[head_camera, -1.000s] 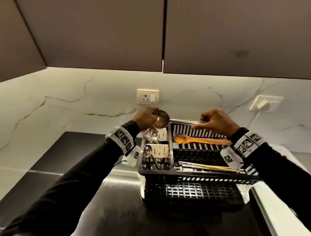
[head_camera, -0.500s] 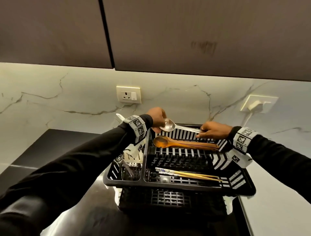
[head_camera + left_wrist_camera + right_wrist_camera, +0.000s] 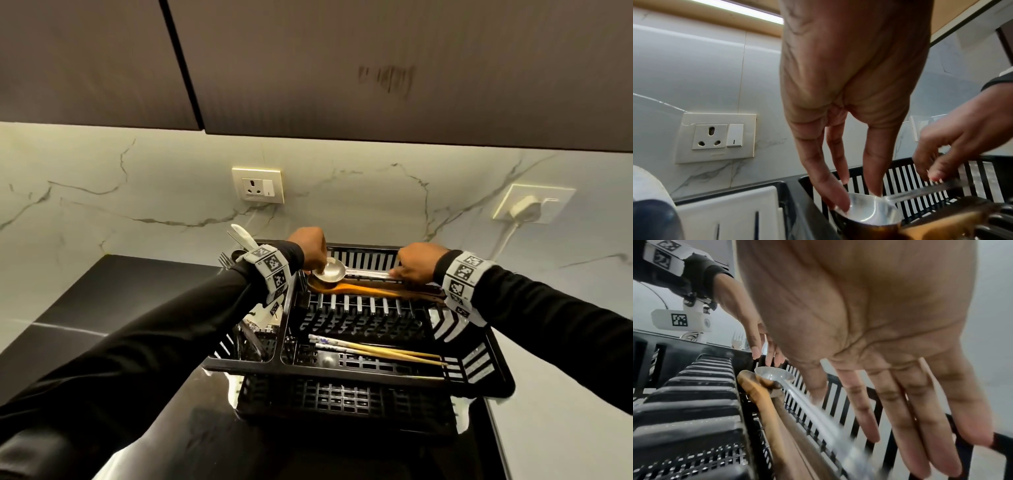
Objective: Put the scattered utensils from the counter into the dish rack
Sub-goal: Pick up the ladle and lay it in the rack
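A steel ladle (image 3: 329, 270) lies across the back of the black dish rack (image 3: 376, 371), its bowl (image 3: 865, 211) resting on a wooden spoon (image 3: 359, 291). My left hand (image 3: 317, 269) reaches down with straight fingers (image 3: 875, 178) whose tips touch the bowl's rim. My right hand (image 3: 404, 272) is over the far end of the handle (image 3: 818, 415), fingers (image 3: 920, 426) straight and spread above it. The handle is blurred in the right wrist view.
Chopsticks (image 3: 376, 351) lie in the rack's front channel. The left cutlery compartment (image 3: 253, 342) holds a fork (image 3: 224, 260) and a white utensil (image 3: 243, 236). A wall socket (image 3: 257, 185) and a plugged charger (image 3: 524, 209) sit on the marble wall. Overhead cabinets hang close above.
Both hands have lowered the ladle from above the rack onto the wooden spoon. Their fingers have loosened from it. The head view has shifted and come closer.
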